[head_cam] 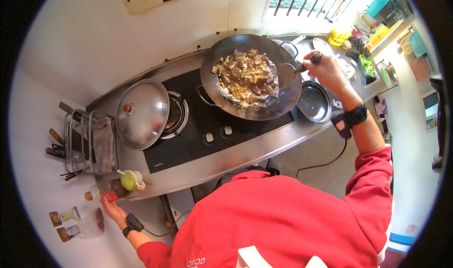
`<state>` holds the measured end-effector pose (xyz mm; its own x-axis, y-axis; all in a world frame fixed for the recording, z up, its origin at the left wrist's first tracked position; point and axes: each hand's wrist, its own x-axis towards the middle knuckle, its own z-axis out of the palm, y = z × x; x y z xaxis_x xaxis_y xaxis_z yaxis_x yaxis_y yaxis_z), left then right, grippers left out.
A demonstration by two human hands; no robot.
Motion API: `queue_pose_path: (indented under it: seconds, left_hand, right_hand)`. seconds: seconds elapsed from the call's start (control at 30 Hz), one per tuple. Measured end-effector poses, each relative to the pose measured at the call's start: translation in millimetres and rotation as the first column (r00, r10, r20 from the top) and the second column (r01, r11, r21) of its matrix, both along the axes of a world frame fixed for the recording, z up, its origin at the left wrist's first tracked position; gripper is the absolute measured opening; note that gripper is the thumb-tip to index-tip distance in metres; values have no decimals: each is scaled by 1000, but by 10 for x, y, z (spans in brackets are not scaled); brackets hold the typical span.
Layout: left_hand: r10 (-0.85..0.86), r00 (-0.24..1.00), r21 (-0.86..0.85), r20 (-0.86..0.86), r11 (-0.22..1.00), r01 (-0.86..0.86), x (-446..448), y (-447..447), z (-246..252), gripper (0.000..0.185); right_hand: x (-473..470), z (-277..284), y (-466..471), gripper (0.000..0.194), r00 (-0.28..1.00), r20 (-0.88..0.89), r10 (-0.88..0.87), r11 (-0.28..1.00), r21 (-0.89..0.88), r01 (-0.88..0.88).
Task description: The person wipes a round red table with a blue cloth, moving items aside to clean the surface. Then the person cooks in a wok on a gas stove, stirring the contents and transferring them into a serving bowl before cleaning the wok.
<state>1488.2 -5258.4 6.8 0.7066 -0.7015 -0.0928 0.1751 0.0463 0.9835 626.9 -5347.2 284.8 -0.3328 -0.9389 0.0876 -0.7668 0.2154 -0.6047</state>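
My right hand [324,68] grips the dark handle of a spatula [287,75], whose metal blade rests inside the right side of a large wok [244,114]. Dark chunks of food with beans or corn-like bits [249,77] lie in sauce in the wok, which stands on the black gas hob [191,126]. At the lower left, my left hand [112,209] is at a red bottle cap or handle [109,197], beside a bottle of dark liquid [115,188]; whether its fingers are closed on it cannot be told. A green-lidded jar [129,180] stands next to that bottle.
A domed metal lid [142,114] covers part of the left burner. A rack with knives and a cloth [104,144] stands at the left wall. Right of the wok are a black pan [314,101], a plate [322,45] and a sink [370,80] with green leaves. Cables hang from both wrists.
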Motion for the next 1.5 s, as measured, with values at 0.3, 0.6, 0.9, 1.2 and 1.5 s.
queue_pose_path:
  seconds: [0.3,0.6,0.9,1.2,1.5]
  left_hand:
    - [276,927,237,254,911,-337,-171,345,114,49]
    - [184,954,84,238,974,-209,-1237,246,435,26]
    - [-252,957,97,143,966,240,-2101,-452,400,14]
    - [-551,797,210,247,833,511,-2646,-1491,259,14]
    - [-691,624,429,364,719,546,-2998,-2260,259,16]
  right_hand:
    - [-100,-476,-138,25,823,567,-37,990,134,-48]
    - [-126,-1168,-458,23,320,943,-93,954,-8,301]
    - [-156,-647,245,30,490,854,-173,966,51,252]
    - [1077,-1158,-185,27,287,957,-36,936,-68,346]
    - [386,-1533,-850,42,-182,972,145,595,61,801]
